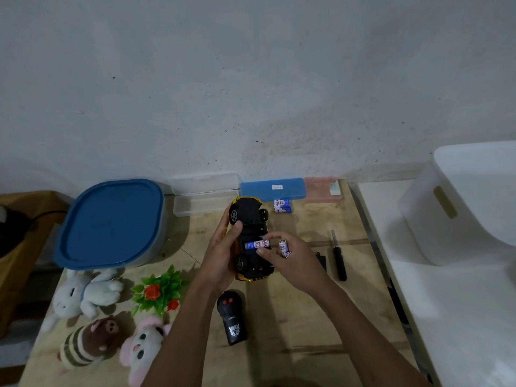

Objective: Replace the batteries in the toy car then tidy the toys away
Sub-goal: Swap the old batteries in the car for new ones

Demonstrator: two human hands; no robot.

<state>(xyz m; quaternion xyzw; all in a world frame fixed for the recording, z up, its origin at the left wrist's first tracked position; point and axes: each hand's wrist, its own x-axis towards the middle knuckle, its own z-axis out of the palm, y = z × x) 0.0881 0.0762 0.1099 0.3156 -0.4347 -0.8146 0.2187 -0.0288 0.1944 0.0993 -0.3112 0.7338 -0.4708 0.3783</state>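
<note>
The yellow toy car [250,224] is upside down above the wooden table, its black underside facing me. My left hand [223,252] grips it along its left side. A blue-and-white battery [257,244] lies across the open battery bay. My right hand [287,261] pinches that battery's right end with thumb and forefinger and holds more batteries [284,248] in its other fingers. Spare batteries [282,205] lie near the back of the table. The black battery cover [322,259] and a black screwdriver [339,256] lie to the right.
A black remote control [233,319] lies below the car. Three plush toys [86,294] and a plastic plant [159,291] sit at front left. A blue-lidded bin [111,222] stands at left, slim cases [272,189] along the wall, a white tub [474,202] at right.
</note>
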